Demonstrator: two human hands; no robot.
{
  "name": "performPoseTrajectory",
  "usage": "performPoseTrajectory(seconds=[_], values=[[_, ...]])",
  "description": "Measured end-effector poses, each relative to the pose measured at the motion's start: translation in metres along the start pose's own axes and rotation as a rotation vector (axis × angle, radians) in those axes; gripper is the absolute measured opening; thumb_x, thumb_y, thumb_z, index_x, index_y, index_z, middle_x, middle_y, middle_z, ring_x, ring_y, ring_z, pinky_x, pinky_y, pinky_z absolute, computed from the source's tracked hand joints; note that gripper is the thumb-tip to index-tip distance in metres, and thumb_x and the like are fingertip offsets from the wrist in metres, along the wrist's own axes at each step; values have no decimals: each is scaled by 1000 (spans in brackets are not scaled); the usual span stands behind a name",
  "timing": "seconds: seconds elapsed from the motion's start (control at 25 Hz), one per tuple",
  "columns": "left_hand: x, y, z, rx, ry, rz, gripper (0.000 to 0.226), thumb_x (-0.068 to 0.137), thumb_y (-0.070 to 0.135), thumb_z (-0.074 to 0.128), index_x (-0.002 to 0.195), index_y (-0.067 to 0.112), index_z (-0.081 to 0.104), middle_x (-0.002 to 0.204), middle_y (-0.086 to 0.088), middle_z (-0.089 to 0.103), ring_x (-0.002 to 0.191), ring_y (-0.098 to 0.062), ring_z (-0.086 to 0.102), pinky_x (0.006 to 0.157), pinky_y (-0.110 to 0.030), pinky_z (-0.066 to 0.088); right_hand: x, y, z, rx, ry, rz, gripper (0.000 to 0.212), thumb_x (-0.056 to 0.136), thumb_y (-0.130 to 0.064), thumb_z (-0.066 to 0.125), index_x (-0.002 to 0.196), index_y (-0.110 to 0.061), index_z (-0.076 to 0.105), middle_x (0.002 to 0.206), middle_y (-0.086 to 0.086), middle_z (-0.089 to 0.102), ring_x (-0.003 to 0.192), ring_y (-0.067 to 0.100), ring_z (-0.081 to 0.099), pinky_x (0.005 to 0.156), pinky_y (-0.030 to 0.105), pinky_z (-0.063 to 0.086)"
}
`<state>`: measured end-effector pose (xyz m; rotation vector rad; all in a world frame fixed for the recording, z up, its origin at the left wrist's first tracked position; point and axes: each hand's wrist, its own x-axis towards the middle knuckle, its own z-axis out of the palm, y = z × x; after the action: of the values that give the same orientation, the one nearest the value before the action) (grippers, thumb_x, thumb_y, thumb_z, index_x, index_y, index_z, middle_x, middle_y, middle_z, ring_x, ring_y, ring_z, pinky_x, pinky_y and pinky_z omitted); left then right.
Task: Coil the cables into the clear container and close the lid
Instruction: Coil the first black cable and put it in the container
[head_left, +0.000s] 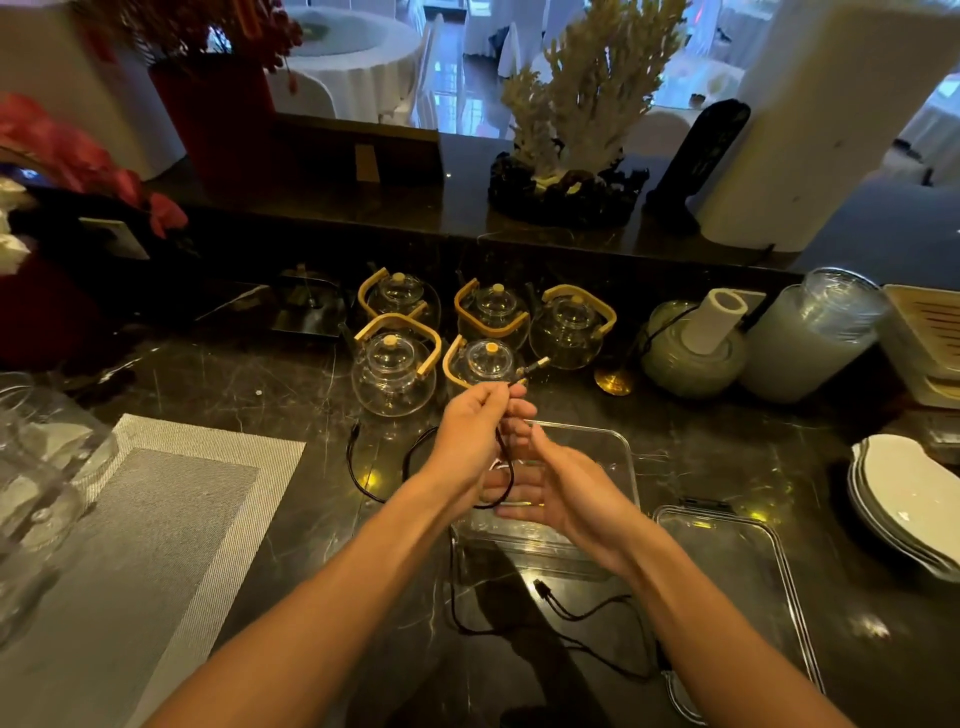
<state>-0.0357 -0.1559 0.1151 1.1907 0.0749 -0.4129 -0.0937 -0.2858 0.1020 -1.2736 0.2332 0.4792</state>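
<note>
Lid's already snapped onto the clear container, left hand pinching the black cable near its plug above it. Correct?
Not quite. In the head view the lid is off, lying flat on the counter to the right of the clear container, which is open. The rest stands: the left hand pinches the black cable near its plug, above the container.

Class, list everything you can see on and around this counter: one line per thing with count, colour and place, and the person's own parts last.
Glass teapots: five, clear with wooden handles, counter centre back.
Clear container: one, open, under the hands.
Lid: one, clear, right of the container.
Black cable: on the counter, end pinched in the left hand.
Placemat: one, grey, left.
Plates: white stack, right edge.
Coral ornament: one, pale, back ledge.
Left hand: fingers shut on the cable.
Right hand: open, palm up.
</note>
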Motion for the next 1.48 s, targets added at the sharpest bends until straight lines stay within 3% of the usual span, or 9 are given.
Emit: performPoseTrajectory(seconds=[0.16,0.32,0.68,0.8,0.88,1.04,1.16,1.32,1.48], values=[[6,12,-8,-263,-15,-67,17,105,9,42,97,4,56,75,-10,71,67,-20,72,62,-28,59,2,8,3,114,5,-71,33,104,-36,51,95,-7,64,64,1,47,57,15,42,60,29,48],[9,9,-12,-269,-63,-202,28,101,14,50,73,13,53,46,5,36,47,-11,46,49,-23,42,3,13,2,73,-7,-61,32,104,-35,55,80,-16,64,58,-6,31,48,8,23,44,20,26],[18,-2,-17,-298,-199,-312,35,103,24,51,124,-1,65,41,8,34,56,-9,61,65,-21,54,-3,8,-5,-18,18,-72,33,99,-27,59,67,-21,57,56,-7,27,47,8,17,39,20,17],[21,-2,-15,-377,-214,-320,38,103,26,47,119,0,68,54,2,58,72,-17,73,71,-25,60,-4,7,-2,-82,3,-27,36,101,-22,57,66,-20,56,54,-7,28,45,7,19,39,20,15],[21,-3,-13,-455,-245,-314,42,102,28,46,121,-1,69,88,-13,76,95,-27,75,84,-33,61,-4,6,1,-137,-5,-18,35,101,-23,58,66,-20,56,53,-7,31,44,7,21,40,20,16],[16,-5,-13,-539,-341,-291,50,92,29,60,139,11,59,128,-26,66,117,-36,67,92,-41,58,-5,6,2,-198,-38,-16,33,100,-22,59,67,-21,56,53,-5,32,44,8,22,39,20,20],[13,-13,-11,-401,-349,-249,37,99,29,58,134,16,64,119,-22,72,117,-35,67,87,-37,59,-6,5,0,-190,-37,-9,35,98,-19,60,63,-21,54,51,-6,31,42,8,21,38,19,19],[14,-18,-9,-316,-268,-222,46,102,37,53,132,4,61,73,-10,72,114,-35,69,84,-37,60,-7,8,-2,-218,-63,28,32,96,-24,61,65,-20,53,51,-6,30,42,8,19,39,21,17],[16,-6,-14,-520,-321,-231,66,107,46,27,133,-6,56,112,-25,73,117,-37,66,93,-42,57,-9,24,-7,-113,-49,72,38,99,-43,63,69,-20,56,54,-5,29,45,10,19,40,22,19]])
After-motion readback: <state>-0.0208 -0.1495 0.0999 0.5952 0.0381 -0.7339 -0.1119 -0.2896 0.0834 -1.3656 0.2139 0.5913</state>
